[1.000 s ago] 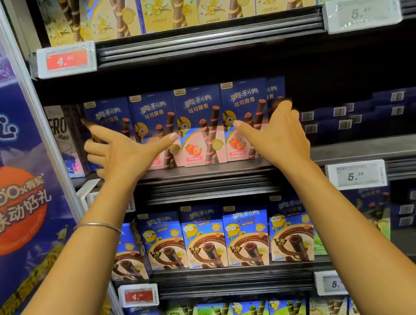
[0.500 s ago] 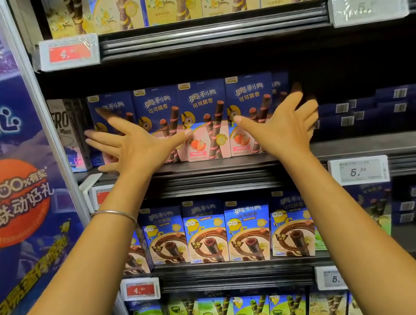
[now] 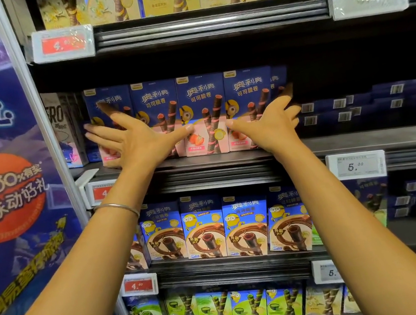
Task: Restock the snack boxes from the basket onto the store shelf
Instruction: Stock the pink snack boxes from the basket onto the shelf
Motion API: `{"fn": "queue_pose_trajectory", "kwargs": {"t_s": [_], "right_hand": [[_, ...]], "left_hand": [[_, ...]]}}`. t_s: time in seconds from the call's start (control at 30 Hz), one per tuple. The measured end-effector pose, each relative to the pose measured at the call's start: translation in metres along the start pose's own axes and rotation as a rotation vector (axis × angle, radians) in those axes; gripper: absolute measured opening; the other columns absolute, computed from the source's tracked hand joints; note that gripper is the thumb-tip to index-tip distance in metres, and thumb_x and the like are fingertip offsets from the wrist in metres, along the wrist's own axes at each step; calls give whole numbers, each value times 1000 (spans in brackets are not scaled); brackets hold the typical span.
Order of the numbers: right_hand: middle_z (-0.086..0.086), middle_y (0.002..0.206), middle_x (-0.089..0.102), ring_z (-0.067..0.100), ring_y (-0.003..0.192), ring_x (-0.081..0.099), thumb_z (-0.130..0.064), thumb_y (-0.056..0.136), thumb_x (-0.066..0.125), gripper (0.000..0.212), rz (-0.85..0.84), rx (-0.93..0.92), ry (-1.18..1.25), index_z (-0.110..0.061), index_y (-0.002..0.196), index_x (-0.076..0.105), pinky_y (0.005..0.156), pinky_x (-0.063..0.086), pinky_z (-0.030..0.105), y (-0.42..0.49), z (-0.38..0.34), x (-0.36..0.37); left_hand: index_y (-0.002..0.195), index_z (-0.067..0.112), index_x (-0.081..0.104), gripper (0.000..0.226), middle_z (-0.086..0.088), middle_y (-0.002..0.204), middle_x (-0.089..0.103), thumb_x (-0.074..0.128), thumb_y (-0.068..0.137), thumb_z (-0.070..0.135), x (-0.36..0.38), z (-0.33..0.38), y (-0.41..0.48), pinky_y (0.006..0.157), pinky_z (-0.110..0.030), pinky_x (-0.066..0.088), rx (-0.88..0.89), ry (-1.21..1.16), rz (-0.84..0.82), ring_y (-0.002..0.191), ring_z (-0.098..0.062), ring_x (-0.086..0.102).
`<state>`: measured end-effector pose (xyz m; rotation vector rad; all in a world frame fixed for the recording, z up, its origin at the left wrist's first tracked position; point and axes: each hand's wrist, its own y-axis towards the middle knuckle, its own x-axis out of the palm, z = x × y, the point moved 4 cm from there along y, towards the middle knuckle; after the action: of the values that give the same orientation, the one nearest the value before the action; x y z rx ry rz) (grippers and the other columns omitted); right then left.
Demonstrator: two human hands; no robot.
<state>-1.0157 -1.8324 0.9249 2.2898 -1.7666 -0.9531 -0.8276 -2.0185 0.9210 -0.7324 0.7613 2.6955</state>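
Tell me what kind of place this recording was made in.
A retail store's snack aisle, likely a supermarket: shelves faced with snack boxes, price tags on shelf edges, a promotional banner at left.

1. A row of snack boxes (image 3: 204,114) stands on the shelf (image 3: 362,141).
2. The left grip (image 3: 133,142) is just in front of the row's left end, and the right grip (image 3: 269,123) is in front of its right end.
3. Flat boxes (image 3: 383,102) lie right of the row.
4. More boxes (image 3: 245,227) stand one shelf below.
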Motion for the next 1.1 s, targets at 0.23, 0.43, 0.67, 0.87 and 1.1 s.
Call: {"fn": "queue_pose_trajectory", "kwargs": {"t_s": [0.23, 0.43, 0.67, 0.87, 1.1], "right_hand": [[25, 164, -1, 46, 150, 6, -60, 66, 88, 135, -20, 6, -21, -8, 157, 3, 117, 28, 57, -1, -1, 5], [24, 155, 17, 42, 142, 22, -63, 67, 86, 116, -23, -23, -90, -7, 146, 23, 106, 40, 56, -3, -5, 7], [24, 153, 19, 42, 140, 25, -61, 74, 81, 102, -13, -48, -126, -7, 144, 29, 104, 41, 54, -5, -6, 8], [20, 150, 23, 40, 140, 27, -59, 82, 75, 86, -7, -55, -105, -12, 140, 32, 103, 42, 52, -6, -6, 7], [20, 152, 22, 42, 141, 26, -58, 79, 78, 93, -31, -37, -87, -11, 142, 30, 110, 38, 60, -11, -7, 4]], "left_hand": [[160, 7, -18, 173, -34, 157, -40, 74, 43, 94, -1, 2, -1, 117, -75, -3, -11, 13, 4, 147, -47, -38], [161, 7, -17, 170, -34, 157, -39, 76, 46, 92, 0, 3, -2, 117, -75, -2, -7, 11, 5, 148, -47, -38], [160, 7, -19, 173, -33, 157, -40, 73, 43, 95, 0, 2, -3, 115, -78, 1, -3, 18, 14, 148, -46, -38], [161, 9, -18, 171, -32, 158, -40, 72, 44, 95, 1, 1, -3, 115, -78, 1, -4, 29, 34, 148, -46, -37], [160, 8, -21, 173, -30, 159, -40, 70, 43, 97, -2, 1, -7, 112, -81, -3, -19, 9, 63, 148, -46, -38]]}}
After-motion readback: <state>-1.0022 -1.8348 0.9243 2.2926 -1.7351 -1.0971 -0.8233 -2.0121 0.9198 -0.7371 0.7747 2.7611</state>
